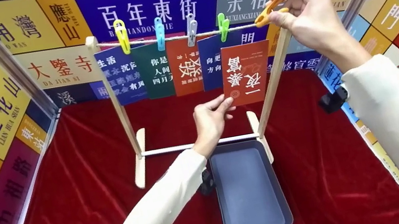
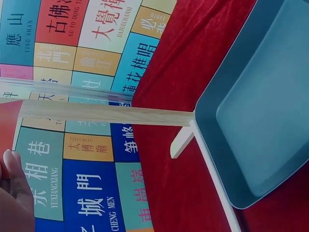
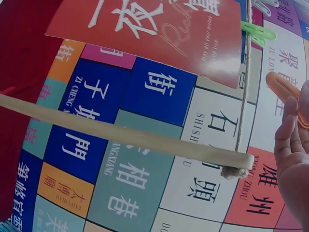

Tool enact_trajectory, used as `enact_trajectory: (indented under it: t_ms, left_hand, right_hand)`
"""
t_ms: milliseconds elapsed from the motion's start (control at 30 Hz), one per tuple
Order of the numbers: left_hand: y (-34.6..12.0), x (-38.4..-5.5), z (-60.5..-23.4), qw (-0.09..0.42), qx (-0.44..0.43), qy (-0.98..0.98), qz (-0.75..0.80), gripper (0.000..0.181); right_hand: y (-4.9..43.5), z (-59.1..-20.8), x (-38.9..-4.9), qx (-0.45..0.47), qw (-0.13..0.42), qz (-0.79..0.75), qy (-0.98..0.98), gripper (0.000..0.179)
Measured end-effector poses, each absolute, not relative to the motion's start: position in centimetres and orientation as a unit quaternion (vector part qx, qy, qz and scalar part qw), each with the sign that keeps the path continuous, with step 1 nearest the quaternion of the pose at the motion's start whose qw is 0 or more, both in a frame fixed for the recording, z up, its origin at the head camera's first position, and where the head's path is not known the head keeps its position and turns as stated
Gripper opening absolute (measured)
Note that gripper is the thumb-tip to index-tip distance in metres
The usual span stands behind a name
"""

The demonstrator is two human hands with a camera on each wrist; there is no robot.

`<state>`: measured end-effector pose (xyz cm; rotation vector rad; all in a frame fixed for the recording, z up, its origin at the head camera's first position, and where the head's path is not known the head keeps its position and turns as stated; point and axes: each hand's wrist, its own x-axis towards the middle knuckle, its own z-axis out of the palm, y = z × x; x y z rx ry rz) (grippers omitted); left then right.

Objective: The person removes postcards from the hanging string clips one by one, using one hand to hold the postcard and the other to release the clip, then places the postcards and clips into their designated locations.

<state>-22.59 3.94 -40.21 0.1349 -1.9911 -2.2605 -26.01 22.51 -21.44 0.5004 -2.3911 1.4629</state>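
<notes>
My left hand [image 1: 211,120] pinches the lower left corner of a red card [image 1: 248,72] with white characters, which it holds in front of the line. In the head view the card's top edge sits below the rope [image 1: 148,39]. Near the rope's right end, my right hand [image 1: 307,13] pinches an orange clothespin [image 1: 271,11]. Along the rope are a yellow clothespin [image 1: 122,37], a blue clothespin [image 1: 160,33], a grey clothespin [image 1: 191,30] and a green clothespin [image 1: 223,27], with blue, green and red cards hanging beneath. The right wrist view shows the orange clothespin [image 3: 285,92] beside the rope.
A wooden rack [image 1: 126,125] carries the rope between two posts. In front of its base lies a dark grey tray [image 1: 252,189] on red velvet cloth [image 1: 78,215]. Panels printed with place names [image 1: 148,10] stand behind and at both sides.
</notes>
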Motion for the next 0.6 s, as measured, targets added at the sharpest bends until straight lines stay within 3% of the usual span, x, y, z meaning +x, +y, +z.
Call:
enact_trajectory:
  t_ms: [600]
  left_hand:
    - [3.0,-21.8,-40.0,0.065,0.038,-0.656,-0.751,0.03]
  right_hand:
    - [22.2,-23.3,-25.6,0.186,0.148,0.636,-0.735,0.036]
